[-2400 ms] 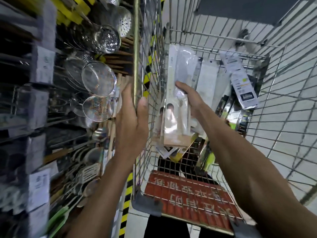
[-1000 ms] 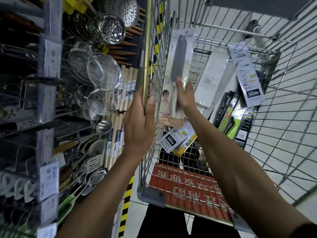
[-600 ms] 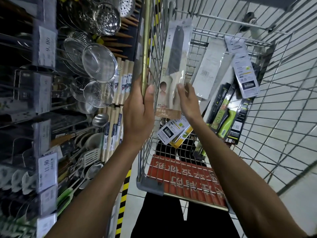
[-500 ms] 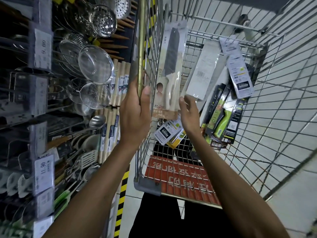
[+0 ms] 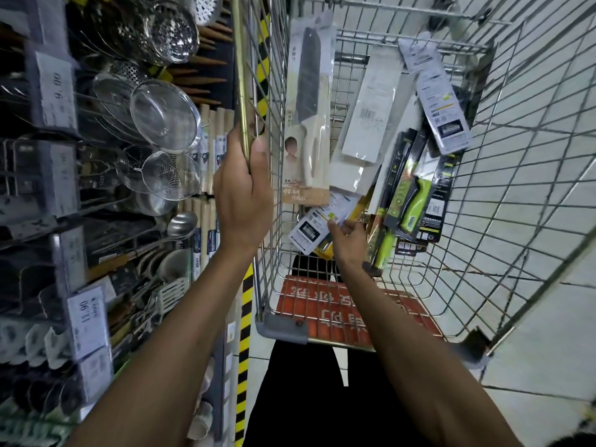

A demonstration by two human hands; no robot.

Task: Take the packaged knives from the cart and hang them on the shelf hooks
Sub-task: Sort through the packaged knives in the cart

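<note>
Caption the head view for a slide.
Left hand grips the cart rail; right hand touches a small package below the cream-handled knife pack.

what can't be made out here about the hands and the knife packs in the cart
Head view:
Right hand: whether it pinches the small white pack; its own back hides most fingers.
Yellow pack: mostly covered by that pack and hand.
Lower shelf price tag: print blurred.
Gold bar in the left hand: top cut off by the frame edge.

Packaged knives [image 5: 306,117], apparently leaning, in cart [image 5: 241,75]
</note>
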